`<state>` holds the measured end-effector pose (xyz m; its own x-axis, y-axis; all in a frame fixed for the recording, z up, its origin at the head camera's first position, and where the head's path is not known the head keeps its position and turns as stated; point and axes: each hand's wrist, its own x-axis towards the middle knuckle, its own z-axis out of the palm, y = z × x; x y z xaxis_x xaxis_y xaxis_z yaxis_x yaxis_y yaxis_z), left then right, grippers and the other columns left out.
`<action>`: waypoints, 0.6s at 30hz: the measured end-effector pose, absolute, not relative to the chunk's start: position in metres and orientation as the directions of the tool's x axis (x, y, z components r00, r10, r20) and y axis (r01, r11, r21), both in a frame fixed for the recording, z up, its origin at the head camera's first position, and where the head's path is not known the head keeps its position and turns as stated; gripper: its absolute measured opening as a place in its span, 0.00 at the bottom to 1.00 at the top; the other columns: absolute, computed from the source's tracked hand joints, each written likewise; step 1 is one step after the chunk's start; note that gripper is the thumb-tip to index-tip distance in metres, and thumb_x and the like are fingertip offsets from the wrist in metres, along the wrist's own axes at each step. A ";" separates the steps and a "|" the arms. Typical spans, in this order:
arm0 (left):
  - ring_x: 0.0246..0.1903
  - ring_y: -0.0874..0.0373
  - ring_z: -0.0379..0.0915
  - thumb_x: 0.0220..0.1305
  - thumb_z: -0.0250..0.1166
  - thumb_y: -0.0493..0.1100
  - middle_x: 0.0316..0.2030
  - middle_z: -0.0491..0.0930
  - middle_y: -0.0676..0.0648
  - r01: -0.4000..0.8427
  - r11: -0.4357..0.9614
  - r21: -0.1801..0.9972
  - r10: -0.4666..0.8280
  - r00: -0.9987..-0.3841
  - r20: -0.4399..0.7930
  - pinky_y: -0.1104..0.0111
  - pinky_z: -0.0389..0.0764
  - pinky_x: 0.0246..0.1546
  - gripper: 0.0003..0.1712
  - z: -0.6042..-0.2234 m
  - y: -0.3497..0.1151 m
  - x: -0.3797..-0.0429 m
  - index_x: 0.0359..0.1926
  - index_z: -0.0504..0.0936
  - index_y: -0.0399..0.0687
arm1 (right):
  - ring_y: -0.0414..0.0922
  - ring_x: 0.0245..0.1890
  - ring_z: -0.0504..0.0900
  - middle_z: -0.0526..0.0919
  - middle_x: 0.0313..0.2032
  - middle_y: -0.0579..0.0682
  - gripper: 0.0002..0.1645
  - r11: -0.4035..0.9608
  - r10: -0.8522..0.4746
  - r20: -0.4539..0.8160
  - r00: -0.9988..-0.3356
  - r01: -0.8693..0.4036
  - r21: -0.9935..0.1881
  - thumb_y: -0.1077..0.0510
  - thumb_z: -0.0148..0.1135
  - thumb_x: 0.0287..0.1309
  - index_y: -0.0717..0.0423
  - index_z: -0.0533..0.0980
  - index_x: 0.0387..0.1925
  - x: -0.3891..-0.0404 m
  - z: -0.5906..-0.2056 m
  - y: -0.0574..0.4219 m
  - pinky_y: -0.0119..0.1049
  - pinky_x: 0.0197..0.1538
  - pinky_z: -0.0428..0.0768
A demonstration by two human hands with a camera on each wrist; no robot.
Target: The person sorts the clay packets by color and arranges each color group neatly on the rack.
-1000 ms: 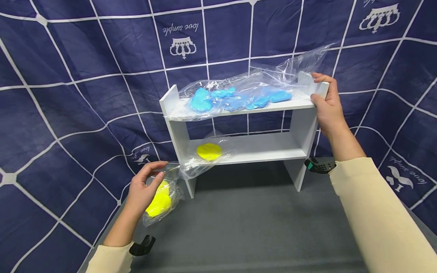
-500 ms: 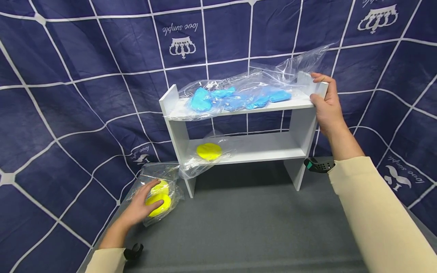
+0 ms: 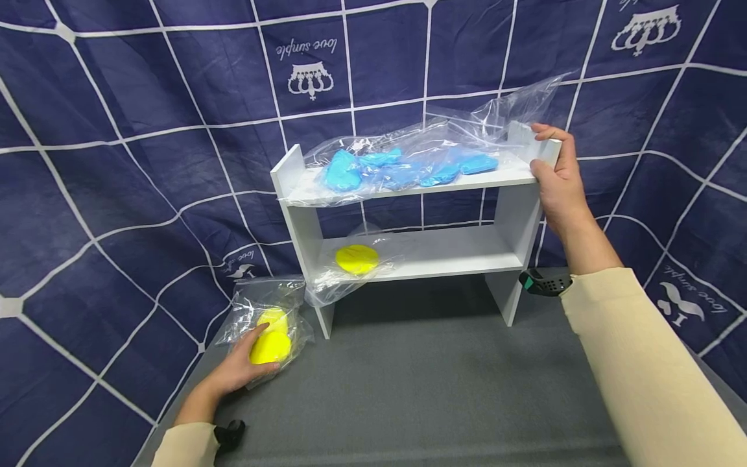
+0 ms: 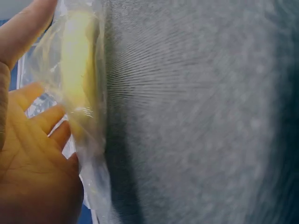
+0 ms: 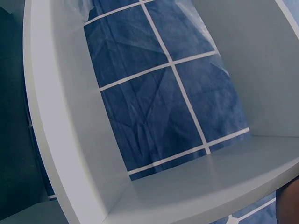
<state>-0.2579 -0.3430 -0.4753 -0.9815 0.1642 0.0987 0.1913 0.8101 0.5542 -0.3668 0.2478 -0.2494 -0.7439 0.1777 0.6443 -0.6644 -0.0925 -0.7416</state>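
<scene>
On the grey surface lies a clear plastic bag [image 3: 265,295] with two bright yellow rounded lumps [image 3: 271,347] in it; their kind is not clear. My left hand [image 3: 236,366] is at this bag's near left side, thumb and fingers spread about the nearer lump. In the left wrist view, the fingers [image 4: 51,119] touch or nearly touch the plastic. My right hand [image 3: 563,185] grips the top of the right side panel of a white two-tier shelf [image 3: 443,250], thumb in front and fingers behind. The right wrist view mostly shows the shelf's panels.
Blue pieces [image 3: 344,172] in clear bags lie along the upper tier. Another clear bag with a yellow lump [image 3: 357,259] rests at the lower tier's left end, overhanging its front edge. A dark blue checked cloth [image 3: 146,130] surrounds the grey surface [image 3: 420,383].
My left hand has come down from above the bag to its near left side, thumb and fingers now either side of the nearer yellow lump. The right hand stays on the shelf.
</scene>
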 end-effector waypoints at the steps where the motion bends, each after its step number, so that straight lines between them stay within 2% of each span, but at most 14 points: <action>1: 0.68 0.27 0.56 0.50 0.78 0.52 0.70 0.59 0.25 0.180 0.809 0.560 0.159 -0.984 0.086 0.35 0.61 0.66 0.57 -0.477 -0.343 -0.257 0.74 0.56 0.37 | 0.44 0.71 0.58 0.62 0.72 0.46 0.30 -0.093 0.176 0.644 -0.745 -0.664 -0.742 0.78 0.36 0.59 0.44 0.68 0.50 -0.367 -0.249 0.248 0.26 0.59 0.64; 8: 0.68 0.26 0.57 0.50 0.78 0.50 0.69 0.60 0.25 0.169 0.808 0.564 0.150 -0.985 0.080 0.36 0.61 0.66 0.56 -0.482 -0.344 -0.257 0.73 0.58 0.34 | 0.44 0.71 0.59 0.63 0.72 0.47 0.29 -0.105 0.189 0.647 -0.738 -0.671 -0.734 0.78 0.36 0.58 0.45 0.69 0.49 -0.366 -0.248 0.247 0.26 0.59 0.64; 18: 0.62 0.30 0.68 0.45 0.81 0.50 0.62 0.72 0.27 0.213 0.852 0.479 0.148 -0.974 0.170 0.40 0.69 0.62 0.50 -0.482 -0.347 -0.257 0.66 0.70 0.35 | 0.43 0.72 0.58 0.62 0.72 0.47 0.29 -0.093 0.187 0.641 -0.744 -0.663 -0.743 0.78 0.36 0.59 0.45 0.69 0.49 -0.366 -0.248 0.246 0.27 0.62 0.62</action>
<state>-0.2574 -0.3470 -0.4822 -0.9744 0.1479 0.1695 0.2126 0.8518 0.4789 -0.3663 0.2462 -0.2485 -0.7444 0.1871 0.6410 -0.6630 -0.0927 -0.7429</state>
